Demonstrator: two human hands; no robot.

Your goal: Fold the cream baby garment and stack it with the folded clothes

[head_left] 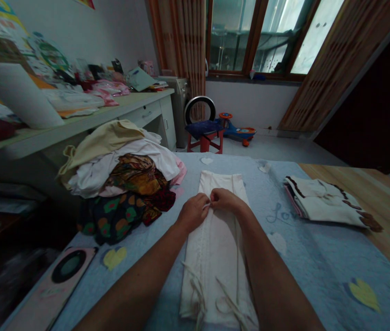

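Observation:
A long white garment (218, 248) lies folded into a narrow strip on the blue cloth. Thin fabric ties trail loose over its near end. My left hand (195, 212) rests on the middle of it, fingers closed on the white fabric, where a thin pale strip shows at the fingertips. Close against it, my right hand (225, 201) pinches the same spot with thumb and fingers together. The fingertips partly hide the exact bit they hold.
A heap of mixed clothes (126, 179) is on the left. Folded clothes (329, 202) lie at the right. A phone-like pink object (52, 289) sits near left on the blue cloth (284, 276). Beyond stand a red stool (205, 142) and a cluttered desk (112, 110).

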